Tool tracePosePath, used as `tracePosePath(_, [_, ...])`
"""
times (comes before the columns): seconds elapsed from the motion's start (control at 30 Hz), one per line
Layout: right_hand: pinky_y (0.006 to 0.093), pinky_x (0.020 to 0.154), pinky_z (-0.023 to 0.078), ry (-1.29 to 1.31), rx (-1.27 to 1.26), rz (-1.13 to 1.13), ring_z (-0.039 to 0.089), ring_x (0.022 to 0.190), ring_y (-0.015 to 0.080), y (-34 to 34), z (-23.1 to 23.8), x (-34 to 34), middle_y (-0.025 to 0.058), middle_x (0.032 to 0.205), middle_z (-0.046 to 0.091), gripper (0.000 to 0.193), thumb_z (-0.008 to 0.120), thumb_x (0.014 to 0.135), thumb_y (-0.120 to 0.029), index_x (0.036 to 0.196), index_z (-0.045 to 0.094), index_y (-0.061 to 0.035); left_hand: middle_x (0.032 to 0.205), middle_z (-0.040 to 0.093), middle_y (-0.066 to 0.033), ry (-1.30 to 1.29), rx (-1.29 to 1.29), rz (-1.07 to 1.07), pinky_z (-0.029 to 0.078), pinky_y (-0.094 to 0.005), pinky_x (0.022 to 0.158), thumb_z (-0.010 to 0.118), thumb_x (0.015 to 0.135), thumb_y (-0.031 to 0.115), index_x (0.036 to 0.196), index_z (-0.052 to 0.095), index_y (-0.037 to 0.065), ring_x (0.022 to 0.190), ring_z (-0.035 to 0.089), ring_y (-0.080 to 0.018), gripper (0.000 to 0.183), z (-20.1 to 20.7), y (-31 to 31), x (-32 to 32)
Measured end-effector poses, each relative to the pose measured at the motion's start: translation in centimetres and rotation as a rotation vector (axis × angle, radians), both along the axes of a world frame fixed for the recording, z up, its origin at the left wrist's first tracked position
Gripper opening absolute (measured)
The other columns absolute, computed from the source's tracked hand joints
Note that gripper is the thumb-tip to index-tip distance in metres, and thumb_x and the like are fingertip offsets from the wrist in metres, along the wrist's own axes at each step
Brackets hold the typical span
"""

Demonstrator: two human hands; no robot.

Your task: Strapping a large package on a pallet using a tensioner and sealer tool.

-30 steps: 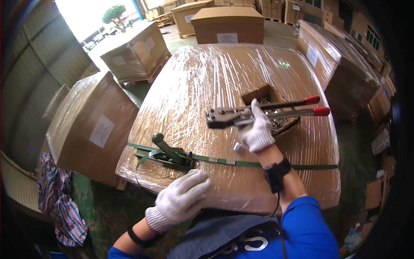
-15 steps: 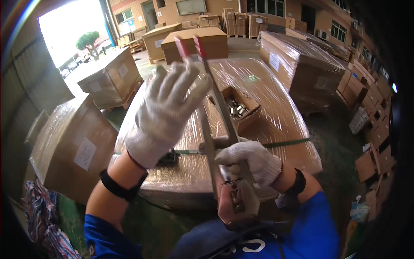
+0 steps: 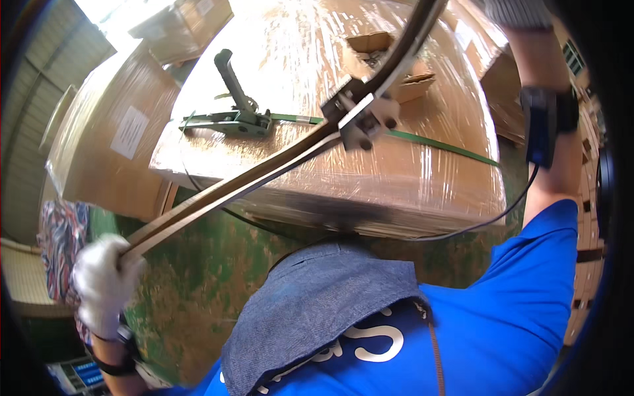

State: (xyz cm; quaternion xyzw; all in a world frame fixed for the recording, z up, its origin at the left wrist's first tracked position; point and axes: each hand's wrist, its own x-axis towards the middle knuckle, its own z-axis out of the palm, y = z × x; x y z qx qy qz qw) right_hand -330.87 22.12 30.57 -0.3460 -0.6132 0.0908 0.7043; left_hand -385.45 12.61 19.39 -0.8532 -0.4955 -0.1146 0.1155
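Note:
A long-handled strapping sealer slants across the view, its arms spread wide. Its metal jaw head is at the green strap on a film-wrapped carton. At the lower left, my left hand, white-gloved and a little blurred, is closed round the end of one handle. My gloved right hand is at the top right, cut off by the picture's edge, so its fingers are hidden. The other handle runs out of the top. Left of the jaws, a dark green strap tensioner sits on the strap.
An open cardboard box of metal pieces stands on the carton behind the jaws. Another wrapped carton stands to the left, with a striped bundle below it. A dark cable hangs along the carton's near side.
The sealer has swung from nearly upright to slanting, and its handles have spread apart. My left hand, open before, now grips a handle. My right hand has gone from the head to the upper right.

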Motion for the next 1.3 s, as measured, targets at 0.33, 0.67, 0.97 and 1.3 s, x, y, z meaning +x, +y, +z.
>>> tracePosePath(0.33, [0.0331, 0.051, 0.055, 0.252, -0.231, 0.425, 0.054, 0.053, 0.0074, 16.7, -9.3, -3.3, -0.0065, 0.064, 0.051, 0.033, 0.052, 0.109, -0.040, 0.102, 0.066, -0.0103, 0.089, 0.072, -0.0117, -0.197, -0.400, 0.585, 0.056, -0.0385, 0.072, 0.083, 0.072, 0.015, 0.100, 0.072, 0.009, 0.078, 0.070, -0.0321, 0.031, -6.4, -10.5, 8.7])
tracePosePath(0.67, [0.0327, 0.050, 0.052, 0.491, -0.418, 0.718, 0.051, 0.051, 0.0086, 27.1, -17.7, -4.1, -0.0067, 0.062, 0.050, 0.034, 0.052, 0.109, -0.041, 0.098, 0.065, -0.0119, 0.091, 0.072, -0.0118, -0.062, -0.437, 0.769, 0.057, -0.0402, 0.074, 0.084, 0.071, 0.017, 0.104, 0.072, 0.010, 0.081, 0.071, -0.0333, 0.036, -3.1, -10.0, 14.5])
tracePosePath(0.97, [0.0346, 0.054, 0.050, 0.565, -0.600, 0.499, 0.050, 0.055, 0.0150, 35.2, -22.7, -0.4, -0.0053, 0.065, 0.050, 0.030, 0.055, 0.107, -0.042, 0.096, 0.064, -0.0156, 0.095, 0.072, -0.0105, -0.011, -0.470, 0.765, 0.057, -0.0355, 0.079, 0.084, 0.069, 0.016, 0.113, 0.072, 0.008, 0.084, 0.071, -0.0286, 0.047, -2.3, -9.8, 14.8])
tracePosePath(1.3, [0.0352, 0.064, 0.060, 0.859, -0.500, 0.429, 0.068, 0.070, 0.0245, 34.0, -19.3, 3.6, 0.0077, 0.082, 0.067, 0.033, 0.052, 0.108, -0.035, 0.107, 0.063, -0.0032, 0.119, 0.049, -0.0145, -1.375, 0.415, 0.589, 0.054, -0.0534, 0.100, 0.055, 0.099, 0.061, 0.124, 0.054, -0.002, 0.101, 0.059, -0.0252, 0.068, -3.6, -9.2, 14.1])
